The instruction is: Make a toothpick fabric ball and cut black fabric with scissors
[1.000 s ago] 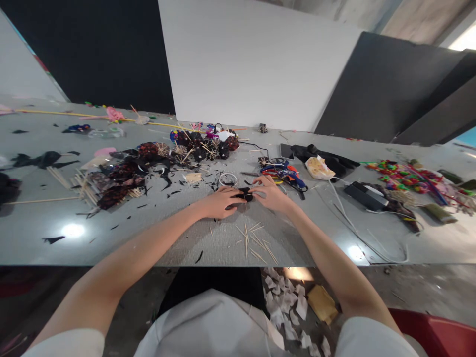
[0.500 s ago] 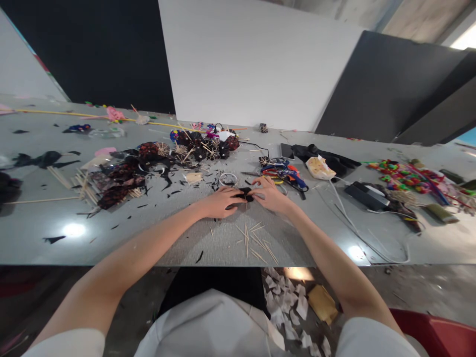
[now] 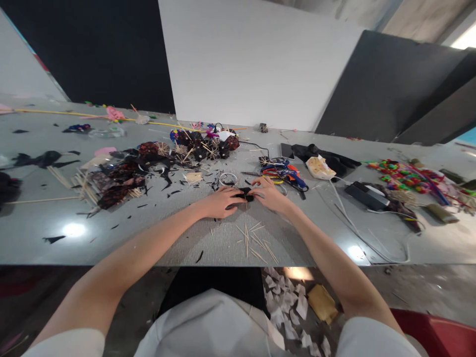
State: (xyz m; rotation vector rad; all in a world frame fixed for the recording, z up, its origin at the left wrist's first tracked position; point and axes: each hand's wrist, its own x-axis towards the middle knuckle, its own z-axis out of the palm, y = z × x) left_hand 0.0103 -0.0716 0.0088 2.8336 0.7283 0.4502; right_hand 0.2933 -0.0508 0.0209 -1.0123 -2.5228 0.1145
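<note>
Between my hands sits a small black cloth piece (image 3: 246, 193) with a thin wooden stick or two in it, held just above or on the grey table. My left hand (image 3: 223, 201) has its fingers closed on the cloth from the left. From the right, my right hand (image 3: 268, 192) pinches at the other side of the same piece. The fingers partly cover it, so its exact shape is hidden. Just below lie several loose thin wooden sticks (image 3: 256, 240). A white ring (image 3: 228, 179) rests behind my left hand, and scissors (image 3: 288, 173) with coloured handles lie behind my right.
Dark fabric bundles (image 3: 119, 186) and balls stuck with sticks (image 3: 204, 146) lie at the back left. To the right are a stained white block (image 3: 320, 167), a white cable (image 3: 347, 223), a black box (image 3: 367, 196) and colourful pompoms (image 3: 403, 176). Upright panels stand behind.
Almost nothing differs. Both hands stay on the black cloth piece, with only a slight shift of the right fingers.
</note>
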